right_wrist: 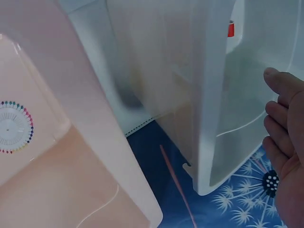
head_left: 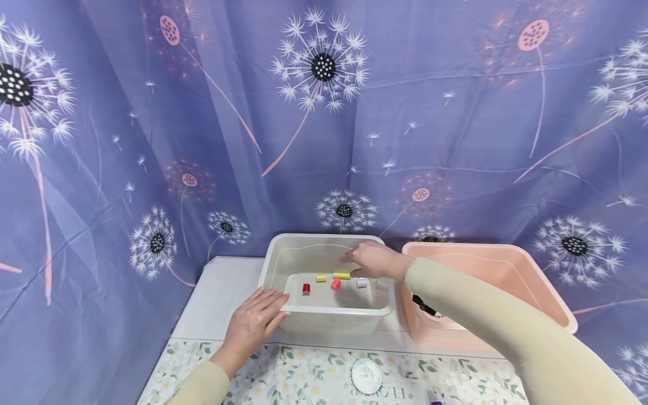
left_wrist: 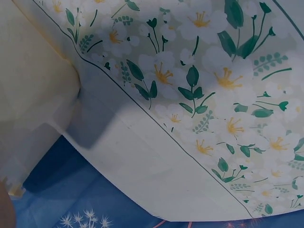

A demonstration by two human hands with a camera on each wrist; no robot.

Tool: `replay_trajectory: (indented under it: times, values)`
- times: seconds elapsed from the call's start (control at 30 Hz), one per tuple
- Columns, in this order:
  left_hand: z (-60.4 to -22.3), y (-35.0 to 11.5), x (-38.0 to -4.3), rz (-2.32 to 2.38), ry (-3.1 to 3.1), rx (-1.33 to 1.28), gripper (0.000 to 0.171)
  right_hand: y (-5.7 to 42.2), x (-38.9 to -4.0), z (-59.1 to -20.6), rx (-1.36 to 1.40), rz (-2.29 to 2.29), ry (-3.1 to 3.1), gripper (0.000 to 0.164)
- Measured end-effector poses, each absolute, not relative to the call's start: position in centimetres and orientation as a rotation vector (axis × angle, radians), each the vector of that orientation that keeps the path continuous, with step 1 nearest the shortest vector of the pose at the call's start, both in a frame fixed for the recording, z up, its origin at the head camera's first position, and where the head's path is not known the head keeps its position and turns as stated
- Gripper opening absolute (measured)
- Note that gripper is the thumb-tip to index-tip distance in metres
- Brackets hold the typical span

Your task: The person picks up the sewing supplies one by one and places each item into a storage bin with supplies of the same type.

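Note:
Inside a white plastic tub (head_left: 334, 311) lie several small thread spools: a red spool (head_left: 306, 289), a pinkish-red spool (head_left: 336, 284), a short yellow spool (head_left: 321, 278), a longer yellow one and a white spool (head_left: 361, 283). My left hand (head_left: 257, 316) rests on the tub's near left corner, its fingers laid over the rim. Over the right part of the tub reaches my right hand (head_left: 372, 259), fingers pointing down to the left above the spools. The right wrist view shows this hand with loosely bent fingers (right_wrist: 278, 118) and nothing in them.
A pink tub (head_left: 549, 304) stands to the right, under my right forearm. In it lies a pin wheel (right_wrist: 7, 129) with coloured heads. Another round pin wheel (head_left: 366, 376) is on the floral mat (head_left: 304, 365) in front. A dandelion-print curtain (head_left: 385, 140) hangs behind.

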State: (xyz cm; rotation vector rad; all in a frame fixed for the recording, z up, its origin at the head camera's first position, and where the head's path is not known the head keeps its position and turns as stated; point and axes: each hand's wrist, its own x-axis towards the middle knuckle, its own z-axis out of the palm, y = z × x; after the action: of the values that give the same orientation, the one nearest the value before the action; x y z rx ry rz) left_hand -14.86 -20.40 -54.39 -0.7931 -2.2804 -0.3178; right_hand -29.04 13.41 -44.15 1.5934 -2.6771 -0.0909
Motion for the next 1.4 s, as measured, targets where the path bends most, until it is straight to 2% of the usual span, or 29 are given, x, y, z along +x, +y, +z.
replay_trajectory:
  times: [0.23,0.47,0.67,1.4]
  values:
    - [-54.4,-20.6,-14.9,-0.313,-2.266,-0.786,0.069,14.1,-27.6,-43.3,1.601,0.003,-2.634,0.049]
    - [-54.4,-20.6,-14.8,-0.325,-2.252,-0.782,0.069,15.0,-25.6,-42.0,1.583,0.001,-2.643,0.055]
    - [-54.4,-20.5,-14.7,-0.338,-2.247,-0.788,0.067,16.2,-23.9,-41.2,1.536,0.034,-2.631,0.054]
    - [-54.2,-20.2,-14.6,-0.363,-2.221,-0.796,0.062,19.6,-19.9,-40.4,1.497,0.229,-2.648,0.059]
